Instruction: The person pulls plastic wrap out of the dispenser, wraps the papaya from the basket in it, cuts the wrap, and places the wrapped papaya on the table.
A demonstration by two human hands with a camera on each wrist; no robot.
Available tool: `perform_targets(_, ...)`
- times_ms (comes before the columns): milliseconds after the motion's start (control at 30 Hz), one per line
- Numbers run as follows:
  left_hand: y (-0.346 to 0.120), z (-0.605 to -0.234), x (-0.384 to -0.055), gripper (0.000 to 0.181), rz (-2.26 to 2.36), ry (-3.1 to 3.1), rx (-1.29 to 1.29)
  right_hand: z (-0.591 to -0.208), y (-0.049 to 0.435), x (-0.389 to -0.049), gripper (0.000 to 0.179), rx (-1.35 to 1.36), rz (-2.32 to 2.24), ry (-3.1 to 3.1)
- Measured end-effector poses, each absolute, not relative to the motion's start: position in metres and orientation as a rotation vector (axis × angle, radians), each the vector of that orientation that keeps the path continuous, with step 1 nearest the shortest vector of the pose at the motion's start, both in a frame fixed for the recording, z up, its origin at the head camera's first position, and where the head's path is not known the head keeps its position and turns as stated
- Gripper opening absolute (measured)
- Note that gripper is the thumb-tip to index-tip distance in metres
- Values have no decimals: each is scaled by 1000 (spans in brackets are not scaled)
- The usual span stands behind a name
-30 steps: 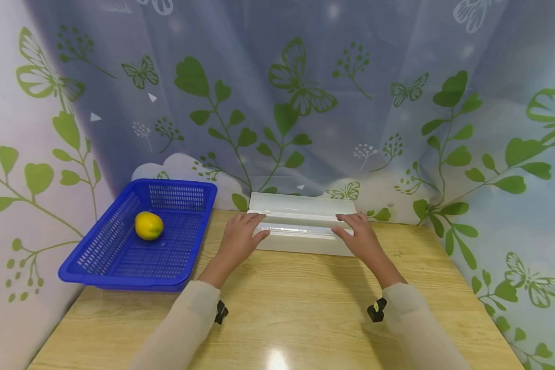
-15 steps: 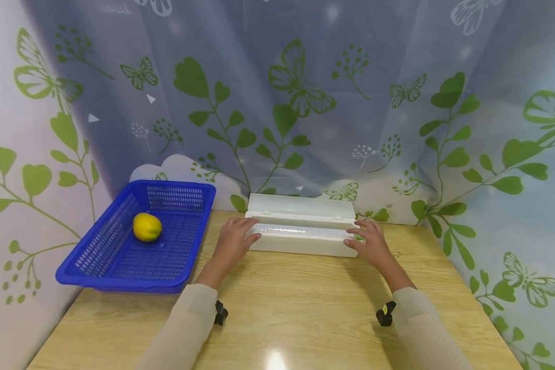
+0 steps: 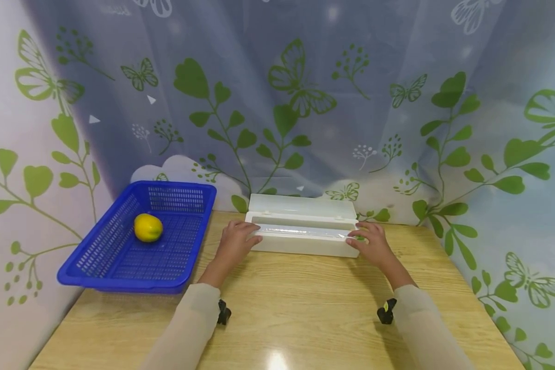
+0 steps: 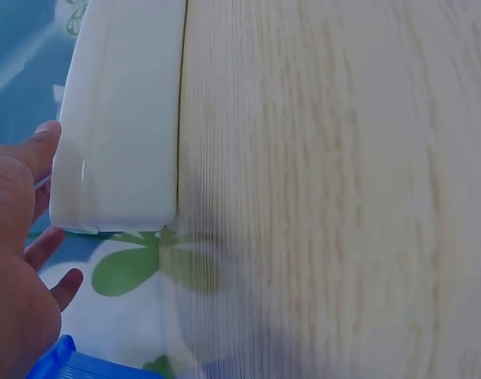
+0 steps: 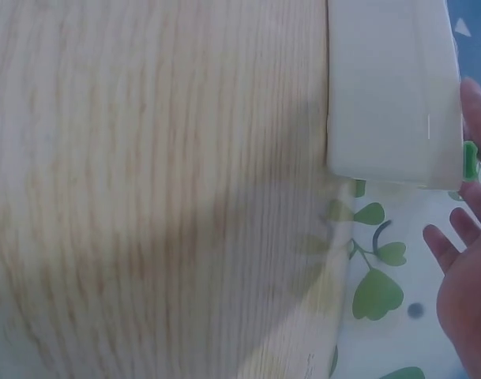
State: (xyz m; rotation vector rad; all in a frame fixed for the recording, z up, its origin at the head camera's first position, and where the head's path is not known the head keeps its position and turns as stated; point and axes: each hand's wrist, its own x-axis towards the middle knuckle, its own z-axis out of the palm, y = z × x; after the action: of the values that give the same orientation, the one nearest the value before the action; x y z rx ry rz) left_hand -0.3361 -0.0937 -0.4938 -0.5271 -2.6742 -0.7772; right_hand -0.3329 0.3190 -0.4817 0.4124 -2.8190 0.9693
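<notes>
I list one box (image 3: 305, 245), long axis left-right, lid (image 3: 302, 205) tipped back toward leafy curtain (image 3: 240, 31), wood table (image 3: 300, 308) beneath; left hand (image 3: 234, 242), right hand (image 3: 372, 243) at its ends, fingers parted, hold unclear.

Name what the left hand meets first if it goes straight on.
The bare left hand would likely meet first the left end of the long white plastic-looking box; depth is unclear, and it may already touch.

Head view looked forward and down from the near side of the surface (image 3: 305, 298), far enough back to catch both side edges. Wrist views sat way closer, kinda turned sideways, each on one end of the white box (image 3: 305, 246) by the far edge. All three shared that box.
</notes>
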Motion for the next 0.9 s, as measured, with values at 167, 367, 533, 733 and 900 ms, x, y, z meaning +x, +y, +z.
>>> perform_targets(167,-93,-495,-338,29,-783,-2659,-514,-481,319,-334,30,400,1019,-2797)
perform_targets(367,-91,-491,-338,20,-815,-2604,-468,-481,317,-336,30,368,1072,-2758)
perform_targets(533,-90,-486,-341,17,-790,-2617,-436,-479,316,-339,29,370,1039,-2754)
perform_targets(733,-90,-484,-344,16,-758,-2620,-452,-477,314,-343,24,373,984,-2730)
perform_targets(900,-91,-482,-347,18,-763,-2683,-460,-478,314,-346,22,379,947,-2700)
